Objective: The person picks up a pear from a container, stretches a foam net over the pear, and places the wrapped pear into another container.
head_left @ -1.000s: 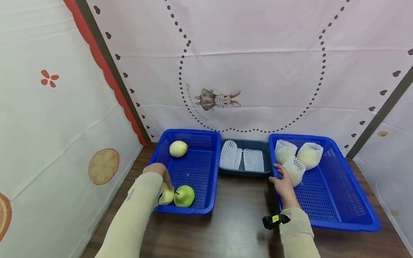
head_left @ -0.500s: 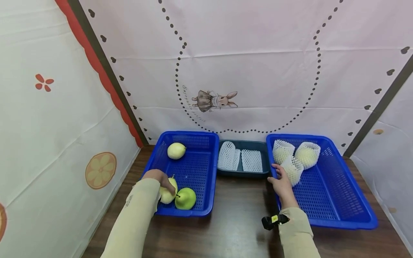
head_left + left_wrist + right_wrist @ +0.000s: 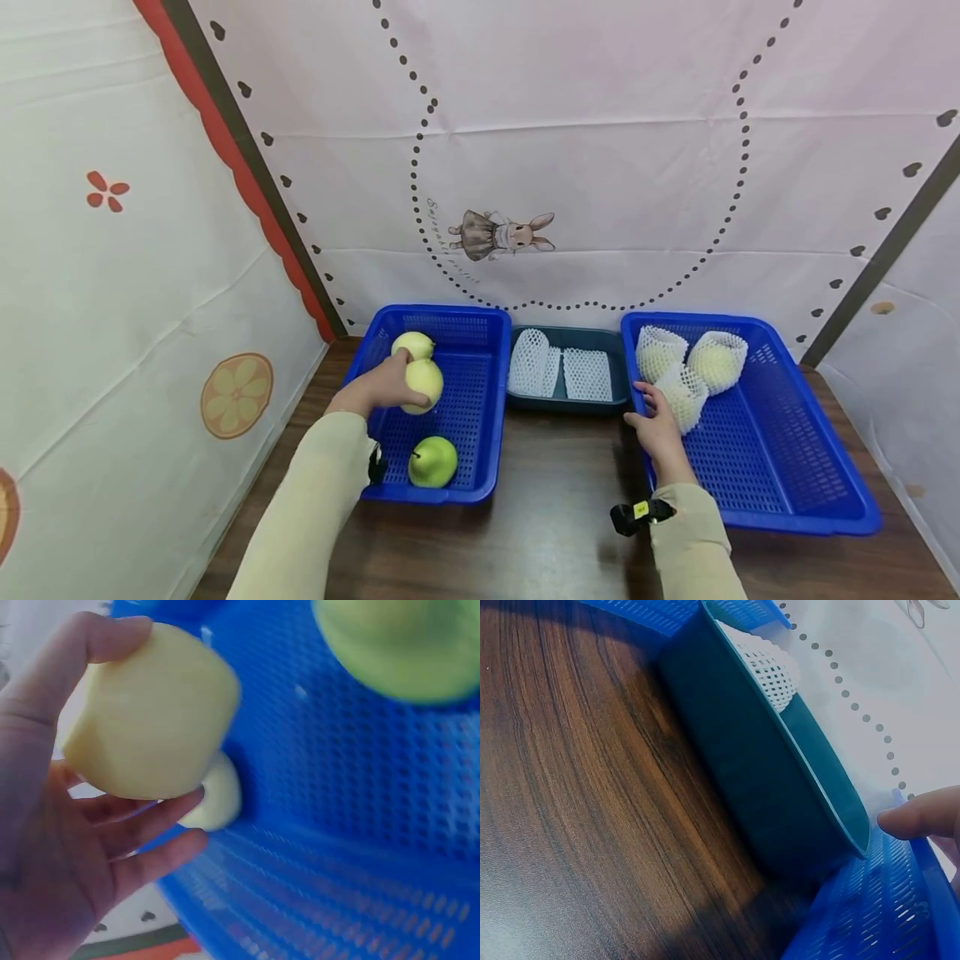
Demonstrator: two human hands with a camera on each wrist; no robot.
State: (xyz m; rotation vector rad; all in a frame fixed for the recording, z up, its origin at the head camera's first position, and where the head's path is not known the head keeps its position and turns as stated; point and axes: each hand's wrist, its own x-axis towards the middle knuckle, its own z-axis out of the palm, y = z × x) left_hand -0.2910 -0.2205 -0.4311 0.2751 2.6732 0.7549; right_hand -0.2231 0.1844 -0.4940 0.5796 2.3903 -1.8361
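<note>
My left hand (image 3: 384,385) grips a pale yellow pear (image 3: 425,385) above the left blue basket (image 3: 501,425); in the left wrist view the thumb lies on one side of this pear (image 3: 161,712), fingers on the other. Just behind it sits a second yellow pear (image 3: 412,343), partly covered. Nearer the front lies a green pear (image 3: 433,462). My right hand (image 3: 662,433) rests at the left rim of the right blue basket (image 3: 765,442), thumb outside, holding no fruit. Beside its fingers are three pale fruits in white foam nets (image 3: 684,400).
Between the baskets stands a dark green tray (image 3: 566,404) holding flat white foam nets (image 3: 588,375). The wooden table (image 3: 555,500) extends in front. A patterned cloth (image 3: 600,183) rises directly behind the containers.
My left hand has picked up the yellow pear from beside the green pear and carried it up and back toward the other yellow pear. The right hand stays at the basket rim.
</note>
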